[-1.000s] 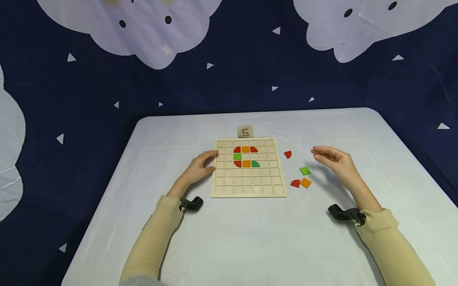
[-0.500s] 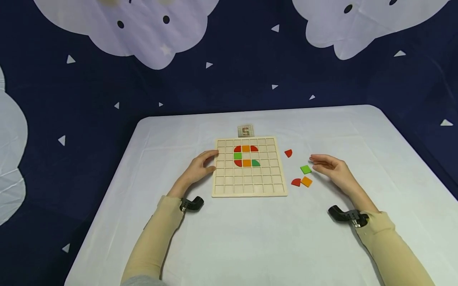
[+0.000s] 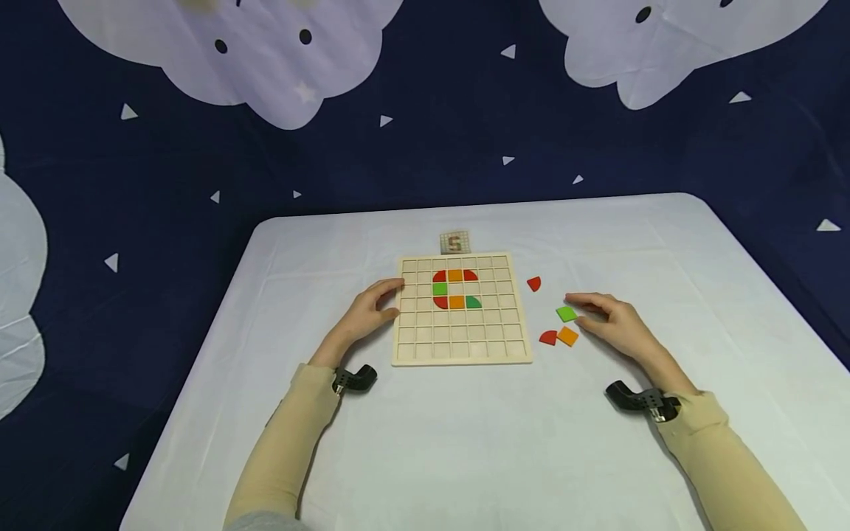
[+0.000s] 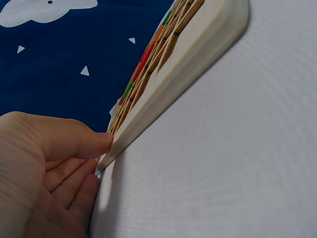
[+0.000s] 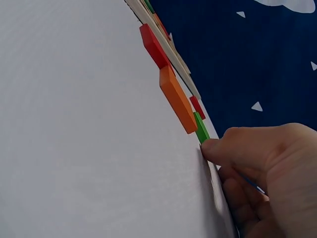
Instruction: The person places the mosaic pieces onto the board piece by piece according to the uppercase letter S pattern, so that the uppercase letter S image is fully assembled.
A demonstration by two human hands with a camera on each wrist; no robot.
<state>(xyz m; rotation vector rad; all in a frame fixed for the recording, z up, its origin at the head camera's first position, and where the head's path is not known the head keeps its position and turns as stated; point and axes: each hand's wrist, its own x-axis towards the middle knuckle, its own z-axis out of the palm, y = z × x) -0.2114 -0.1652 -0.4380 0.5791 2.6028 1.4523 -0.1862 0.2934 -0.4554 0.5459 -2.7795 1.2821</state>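
My left hand (image 3: 364,313) rests at the left edge of a pale wooden grid board (image 3: 465,346), thumb and fingertips touching its rim. In the left wrist view, the thumb (image 4: 89,141) lies against the board's side (image 4: 163,106). On the board, red, orange and green tiles form a C-like shape. My right hand (image 3: 616,322) is low over the table at a loose light green square tile (image 3: 567,314). Its thumb (image 5: 218,150) meets the tile's near end in the right wrist view; the index finger extends past the tile's far side. No firm pinch shows.
An orange square tile (image 3: 567,336) touches a red quarter-round tile (image 3: 548,338) in front of the green one. Another red quarter-round (image 3: 534,284) lies nearer the board. Behind the board is a small card (image 3: 454,242) with a gridded figure. White cloth covers the table (image 3: 425,457).
My right hand has come down and to the left, from above the table to the light green tile. The left hand stays at the board's edge.
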